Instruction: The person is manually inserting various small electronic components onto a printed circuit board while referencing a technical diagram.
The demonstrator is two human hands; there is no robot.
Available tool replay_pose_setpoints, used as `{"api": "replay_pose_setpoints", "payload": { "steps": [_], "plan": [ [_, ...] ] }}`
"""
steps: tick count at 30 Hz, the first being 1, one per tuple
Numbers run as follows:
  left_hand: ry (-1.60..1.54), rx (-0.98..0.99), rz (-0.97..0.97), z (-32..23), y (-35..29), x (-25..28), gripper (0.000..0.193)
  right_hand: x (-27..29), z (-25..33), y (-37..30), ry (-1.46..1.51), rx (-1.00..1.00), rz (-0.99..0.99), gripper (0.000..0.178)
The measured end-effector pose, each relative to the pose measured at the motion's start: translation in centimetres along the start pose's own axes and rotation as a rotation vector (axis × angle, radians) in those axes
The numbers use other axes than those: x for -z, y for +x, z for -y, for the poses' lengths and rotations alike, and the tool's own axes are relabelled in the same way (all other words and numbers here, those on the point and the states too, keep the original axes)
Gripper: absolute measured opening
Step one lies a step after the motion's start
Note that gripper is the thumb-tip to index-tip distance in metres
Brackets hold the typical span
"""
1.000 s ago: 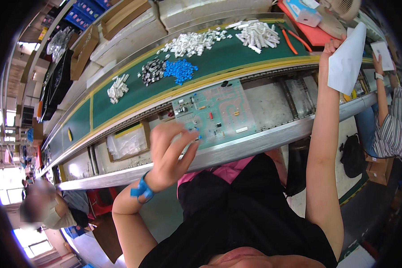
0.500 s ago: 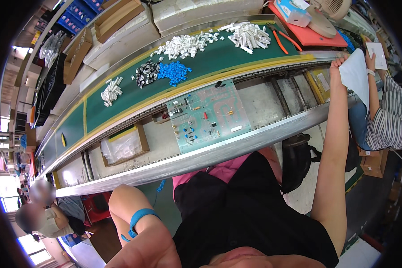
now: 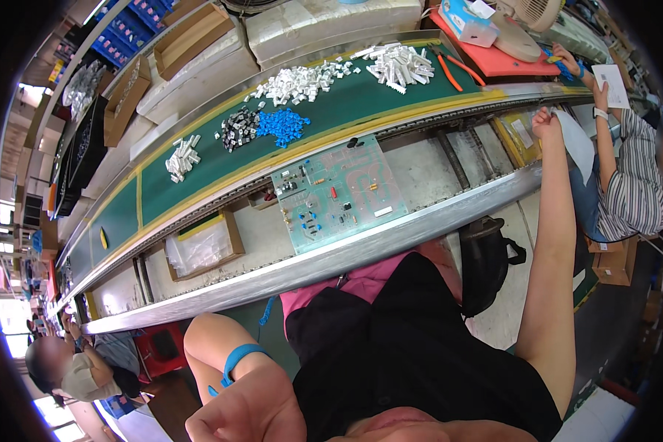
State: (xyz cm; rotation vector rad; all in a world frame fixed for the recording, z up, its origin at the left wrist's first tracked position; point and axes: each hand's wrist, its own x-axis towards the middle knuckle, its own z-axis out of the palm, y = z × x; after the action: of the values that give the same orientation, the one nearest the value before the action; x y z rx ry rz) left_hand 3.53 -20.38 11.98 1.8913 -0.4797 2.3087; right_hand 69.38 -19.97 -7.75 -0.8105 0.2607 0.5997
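My right arm stretches out to the right, and my right hand (image 3: 545, 124) is closed on a white sheet (image 3: 576, 146) that hangs down beside it. My left hand (image 3: 256, 409) is raised close to me at the lower edge, a blue wrist strap (image 3: 241, 357) around its wrist. Its fingers are mostly cut off by the picture's edge. Before me, across the conveyor rails, lies a green circuit board (image 3: 339, 195) fitted with small parts, among them a red one and several blue ones. Neither hand touches it.
Piles of white connectors (image 3: 302, 82), blue parts (image 3: 281, 127), black parts (image 3: 239, 130) and white strips (image 3: 395, 66) lie on the green bench top, with orange-handled pliers (image 3: 457, 70). A co-worker in a striped shirt (image 3: 633, 184) holds a white card (image 3: 609, 86) at right.
My right hand has shifted slightly down and left with the sheet, which now hangs narrower. My left hand has moved a little right. The co-worker's other hand has come into view.
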Motion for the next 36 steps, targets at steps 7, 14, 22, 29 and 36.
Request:
{"api": "replay_pose_setpoints", "payload": {
  "steps": [7,14,22,29,36],
  "plan": [
    [0.017,-0.054,0.041,-0.7,0.6,0.2,0.033,0.3,-1.1,-2.1,0.022,-0.091,-0.064,0.046],
    [-0.031,-0.067,0.046,-2.2,0.9,0.0,0.035,0.2,-2.4,-5.8,0.071,-0.128,0.036,0.039],
    [-0.169,-0.098,0.010,-4.1,1.6,-0.3,0.032,-1.9,-5.5,-15.2,-0.114,-0.143,0.287,0.013],
    [-0.027,-0.146,0.062,-3.6,1.1,0.0,0.024,-7.4,-11.7,-21.4,-1.006,0.248,0.659,0.019],
    [0.215,-0.370,0.111,1.8,-5.1,0.4,0.018,-12.7,-19.6,-22.6,-1.601,1.191,0.916,0.015]
  ]
}}
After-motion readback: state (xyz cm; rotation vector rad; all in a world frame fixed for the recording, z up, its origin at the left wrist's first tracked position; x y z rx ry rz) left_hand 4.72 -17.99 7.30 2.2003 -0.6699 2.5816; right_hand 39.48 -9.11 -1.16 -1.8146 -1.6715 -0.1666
